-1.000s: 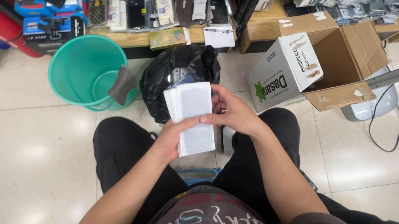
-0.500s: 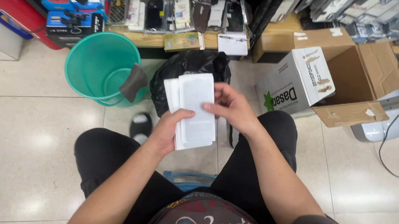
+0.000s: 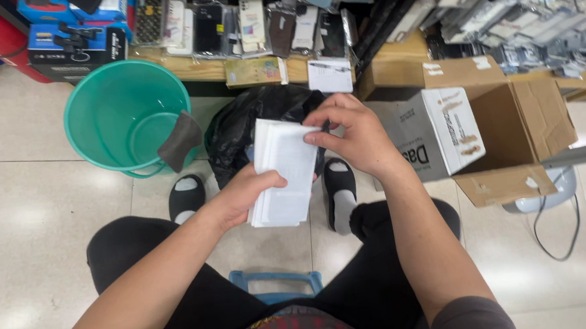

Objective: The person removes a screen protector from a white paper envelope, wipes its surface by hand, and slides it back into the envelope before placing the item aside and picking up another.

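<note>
Stack of white flat packets [image 3: 285,173] sits mid-frame above the knees, fanned slightly, tilted with its top edge away from the person. Left hand [image 3: 244,196] grips the stack's lower left side from underneath, thumb over the front face, fingers wrapped behind, so the stack rests in that palm. Right hand [image 3: 349,136] comes in from the right at the stack's top right corner, fingertips [image 3: 313,138] bent down and pinching the top packet's edge, thumb hidden behind it. Both forearms reach forward from the near edge, elbows out, the right wrist bent inward. Person is seated, black trousers, feet in black slides with grey socks [image 3: 340,194] on the pale tile floor [image 3: 11,211]. A blue stool edge [image 3: 277,282] shows between the thighs. Just beyond the stack lies a black plastic bag [image 3: 245,129]; left of it a teal bucket [image 3: 127,117] with a dark cloth [image 3: 180,140] over its rim. To the right, an open cardboard box [image 3: 495,127] on its side. Far side: a wooden shelf [image 3: 223,66] of phone cases.
</note>
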